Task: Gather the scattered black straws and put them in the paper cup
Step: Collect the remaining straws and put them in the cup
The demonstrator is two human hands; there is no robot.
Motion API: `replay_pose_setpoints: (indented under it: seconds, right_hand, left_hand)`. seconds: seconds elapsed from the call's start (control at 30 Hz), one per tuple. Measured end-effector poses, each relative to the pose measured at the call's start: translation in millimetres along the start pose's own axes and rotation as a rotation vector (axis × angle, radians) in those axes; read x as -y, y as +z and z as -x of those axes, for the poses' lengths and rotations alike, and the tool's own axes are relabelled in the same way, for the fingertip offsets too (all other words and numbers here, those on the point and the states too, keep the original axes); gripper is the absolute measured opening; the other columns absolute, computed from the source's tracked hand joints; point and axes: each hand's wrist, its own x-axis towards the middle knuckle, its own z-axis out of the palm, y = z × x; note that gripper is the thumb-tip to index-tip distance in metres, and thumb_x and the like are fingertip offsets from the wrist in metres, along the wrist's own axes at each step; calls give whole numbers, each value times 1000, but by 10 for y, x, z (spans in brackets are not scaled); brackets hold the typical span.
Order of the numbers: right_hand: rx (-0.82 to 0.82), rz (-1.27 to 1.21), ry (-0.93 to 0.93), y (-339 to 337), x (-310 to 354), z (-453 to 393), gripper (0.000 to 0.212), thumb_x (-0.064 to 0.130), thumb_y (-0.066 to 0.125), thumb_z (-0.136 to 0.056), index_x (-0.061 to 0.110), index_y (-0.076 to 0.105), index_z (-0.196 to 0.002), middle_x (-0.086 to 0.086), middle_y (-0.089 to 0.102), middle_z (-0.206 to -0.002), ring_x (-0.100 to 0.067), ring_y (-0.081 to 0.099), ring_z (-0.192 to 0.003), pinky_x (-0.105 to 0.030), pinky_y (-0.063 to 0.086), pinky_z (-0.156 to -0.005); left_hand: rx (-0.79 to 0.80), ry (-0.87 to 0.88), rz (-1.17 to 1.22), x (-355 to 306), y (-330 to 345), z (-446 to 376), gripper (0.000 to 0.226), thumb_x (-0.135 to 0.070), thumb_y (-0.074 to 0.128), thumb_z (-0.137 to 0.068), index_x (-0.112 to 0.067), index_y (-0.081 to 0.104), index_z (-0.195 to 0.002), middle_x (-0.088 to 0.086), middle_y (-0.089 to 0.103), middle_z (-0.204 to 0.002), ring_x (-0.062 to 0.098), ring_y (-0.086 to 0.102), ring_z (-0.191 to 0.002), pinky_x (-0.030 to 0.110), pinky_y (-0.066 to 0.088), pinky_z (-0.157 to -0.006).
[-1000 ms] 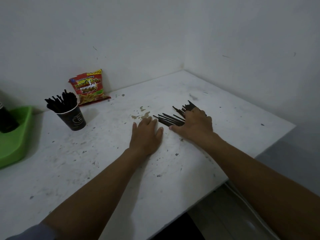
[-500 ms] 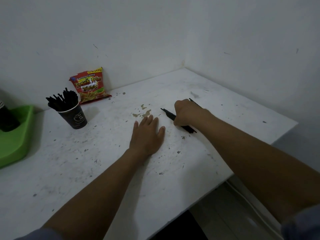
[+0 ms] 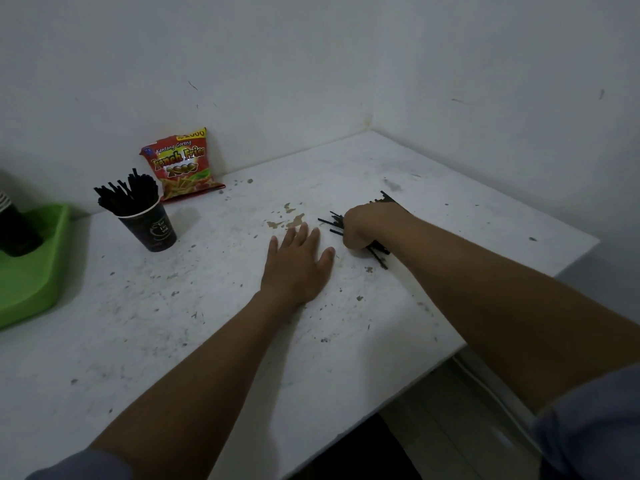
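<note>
Several black straws (image 3: 379, 252) bunched under curled right-hand fingers (image 3: 356, 242), ends poking out both sides, on bench (image 3: 207, 323). Left hand (image 3: 296, 268) flat, fingers straight, just beside, holding nothing. Paper cup (image 3: 152, 223) well left of fingers, full of straws. Snack bag (image 3: 183, 164) behind cup.

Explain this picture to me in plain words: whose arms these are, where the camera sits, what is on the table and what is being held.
No machine here: a person wears a camera on the head, looking down at their own arms. The left hand lies flat on the white table, holding nothing. The right hand is curled round a bunch of black straws. Farther left stands a dark paper cup already holding straws, with a red snack bag leaning on the wall behind it and a green tray at the table's left edge.
</note>
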Motion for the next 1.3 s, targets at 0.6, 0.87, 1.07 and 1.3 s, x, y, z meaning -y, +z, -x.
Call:
replay_pose_setpoints:
  seconds: [0.6,0.87,1.07,1.3]
  right_hand:
    - [-142,-744,-104,-78,-30,53,29,16,39,-106,6,55,-128,-14,58,-114,-27,55,-93,-30,45,-69]
    - [-354,-1902,-246,-233,366,149,18,17,46,-101,11,61,-95,4,33,-58,-8,23,-42,-21,19,-38]
    - [-384,-1954,-403,-205,640,229,46,35,66,-98,22,32,-69,5,27,-50,-11,22,-42,-24,23,-40]
    - [-460,-1836,-453,-48,795,276,35,35,67,-97,10,57,-74,2,41,-52,-13,40,-45,-26,40,-45]
  left_hand:
    - [-123,-95,596,35,-216,284,50,-43,35,-108,-17,54,-147,1,51,-153,20,45,-141,32,31,-115]
    - [271,-614,1745,160,-696,383,47,-31,34,-109,3,65,-121,19,73,-119,33,69,-115,48,51,-105]
    - [434,-591,2027,273,-794,512,50,-22,29,-109,16,53,-131,34,63,-128,46,61,-122,49,51,-101]
    - [443,-572,2110,320,-860,553,50,-19,26,-109,20,53,-127,37,63,-126,46,64,-116,52,57,-91]
